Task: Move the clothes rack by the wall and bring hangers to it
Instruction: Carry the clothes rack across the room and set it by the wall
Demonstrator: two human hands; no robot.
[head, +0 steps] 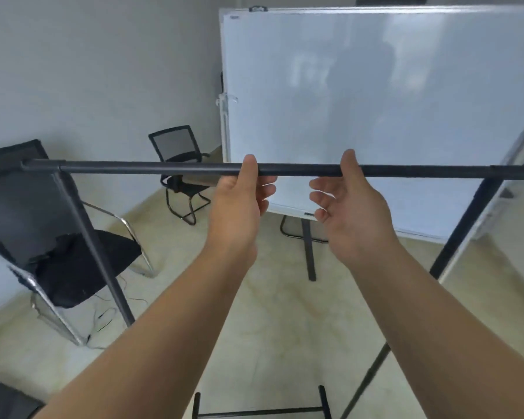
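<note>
The black clothes rack stands right in front of me, its top bar [152, 168] running level across the view, with slanted legs at both ends and its base crossbar [260, 412] near my feet. My left hand [239, 201] is at the middle of the bar with its thumb laid over it and its fingers spread loosely below. Just to the right, my right hand [348, 213] has its thumb up against the bar, palm up and fingers apart underneath. Neither hand is closed around the bar. I see no hangers.
A large whiteboard [375, 101] on a stand fills the space behind the rack, in front of the wall. A black chair [28, 207] with dark cloth on its seat stands at left, and a mesh chair [179, 164] in the corner. Thin cables [106, 316] lie on the floor.
</note>
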